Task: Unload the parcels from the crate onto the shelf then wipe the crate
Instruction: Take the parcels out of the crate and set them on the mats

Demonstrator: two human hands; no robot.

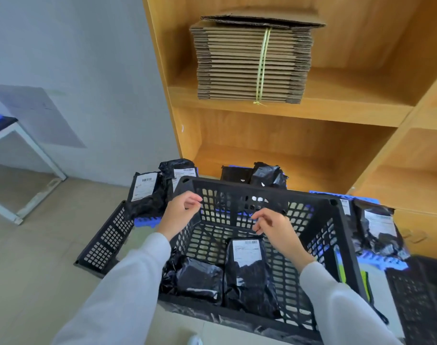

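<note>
Wooden shelf: upper level carries a tied stack of flattened cartons; the level below looks bare. Black crate in front of it, two parcels inside: a labelled parcel and an unlabelled parcel beside it. More parcels lie outside, around the crate. Left hand and right hand hover over the crate, each grip loosely curled, holding nothing. Judgement: reach down, grip one parcel by its body rather than the slack film, lift it clear of the rim.
</note>
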